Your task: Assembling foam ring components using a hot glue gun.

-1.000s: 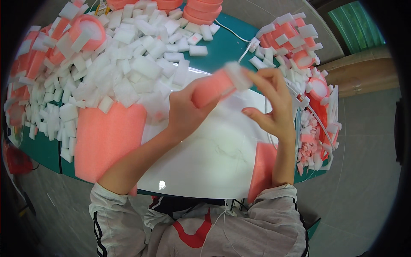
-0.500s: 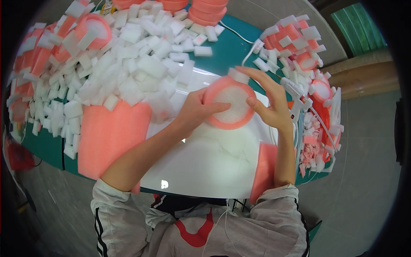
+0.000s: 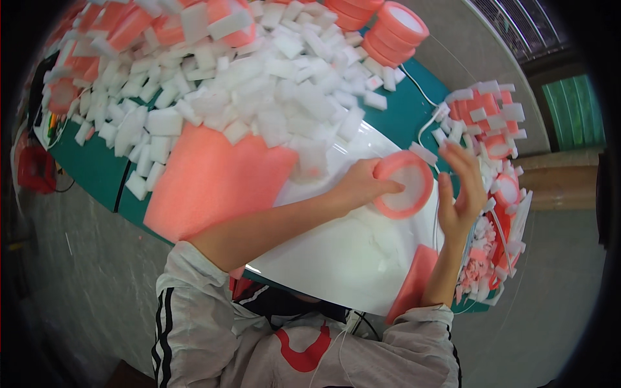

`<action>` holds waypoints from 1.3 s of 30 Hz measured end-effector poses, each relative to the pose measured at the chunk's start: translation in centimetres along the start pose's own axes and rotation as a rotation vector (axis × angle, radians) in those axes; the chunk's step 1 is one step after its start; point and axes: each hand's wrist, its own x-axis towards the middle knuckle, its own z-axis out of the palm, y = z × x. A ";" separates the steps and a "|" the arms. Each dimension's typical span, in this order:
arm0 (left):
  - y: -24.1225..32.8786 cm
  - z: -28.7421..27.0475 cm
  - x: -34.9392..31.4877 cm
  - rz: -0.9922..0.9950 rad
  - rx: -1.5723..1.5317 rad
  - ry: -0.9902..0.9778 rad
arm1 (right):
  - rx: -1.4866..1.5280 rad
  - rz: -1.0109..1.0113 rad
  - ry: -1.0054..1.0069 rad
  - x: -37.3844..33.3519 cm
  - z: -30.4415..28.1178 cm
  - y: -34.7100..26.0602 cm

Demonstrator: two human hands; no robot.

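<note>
A round pink foam piece with a white centre [image 3: 413,185] is held in my left hand [image 3: 362,186], its thumb lying over the front of the rim. On the upper right of that rim sits a small white foam block [image 3: 424,154]. To the right of the round piece, my right hand [image 3: 462,194] is raised with its fingers apart and nothing in them. Below both hands lies a glossy white board [image 3: 349,258]. A pink foam sheet [image 3: 217,184] is beside my left forearm, and a smaller pink foam piece [image 3: 415,281] lies by my right forearm.
A big heap of white foam blocks [image 3: 284,84] covers the far left of the green table [image 3: 414,97]. Stacked pink foam rounds [image 3: 394,33] stand behind. Pink pieces with white blocks [image 3: 485,110] line the right edge, near a white cable [image 3: 424,132].
My right hand has come off the round foam piece and opened to its right. My left hand keeps its hold. The whole view has shifted and tilted.
</note>
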 end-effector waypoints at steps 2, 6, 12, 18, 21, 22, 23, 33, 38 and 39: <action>-2.1 -0.7 0.6 0.133 0.003 -0.012 | 0.167 0.008 -0.110 -0.1 2.0 -3.3; -2.8 -0.9 -0.2 1.044 1.109 0.241 | 0.040 0.150 -0.437 0.6 7.9 -8.3; -0.8 -0.3 -0.1 0.173 0.349 0.082 | -0.057 0.305 -0.663 3.4 11.3 -8.3; -2.0 -0.4 0.6 0.202 0.259 -0.021 | -0.037 0.106 -0.801 3.7 10.8 -6.5; -2.9 -0.1 1.4 0.238 0.300 0.055 | -0.041 0.043 -0.782 3.8 11.0 -6.3; -2.4 0.1 1.3 0.273 0.202 0.026 | -0.157 0.072 -0.750 4.1 11.1 -6.5; -1.9 0.1 1.1 0.308 0.106 0.005 | -0.211 0.058 -0.688 4.9 11.0 -7.1; -1.8 1.1 1.2 0.114 0.040 0.133 | 0.227 -0.360 -0.499 15.9 17.9 -13.7; -2.5 1.3 1.8 0.294 -0.081 0.148 | 0.188 -0.281 -0.590 18.0 27.0 -13.0; -2.4 1.3 1.9 0.273 -0.062 0.162 | 0.243 -0.240 -0.626 18.3 27.8 -12.5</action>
